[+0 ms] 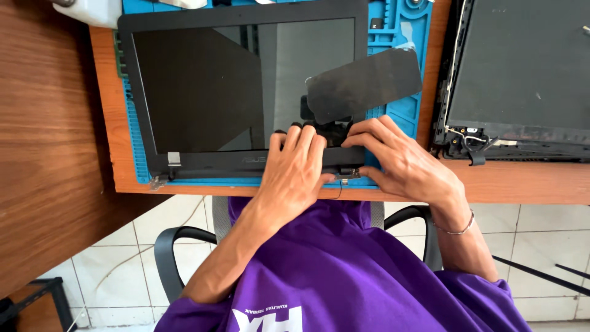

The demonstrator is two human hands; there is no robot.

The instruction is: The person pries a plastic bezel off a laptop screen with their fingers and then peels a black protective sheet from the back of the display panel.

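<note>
Laptop screen panel [209,92], glossy black rectangle on ribbed blue mat [402,37], left hand [295,172] and right hand [399,163] grip closed on its bottom bezel

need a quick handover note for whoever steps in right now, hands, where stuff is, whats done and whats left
Left hand: flat on the lower bezel of the laptop screen panel, fingers curled over a small dark part near its right hinge.
Right hand: fingers pressing at the same spot from the right; whether it grips anything cannot be told.
The panel lies on a blue repair mat on the wooden desk. A dark oval piece rests above the hands. A second opened laptop shell sits to the right.
Done: panel is off its base, hinges exposed.
Left: work at the right hinge is unfinished.
</note>
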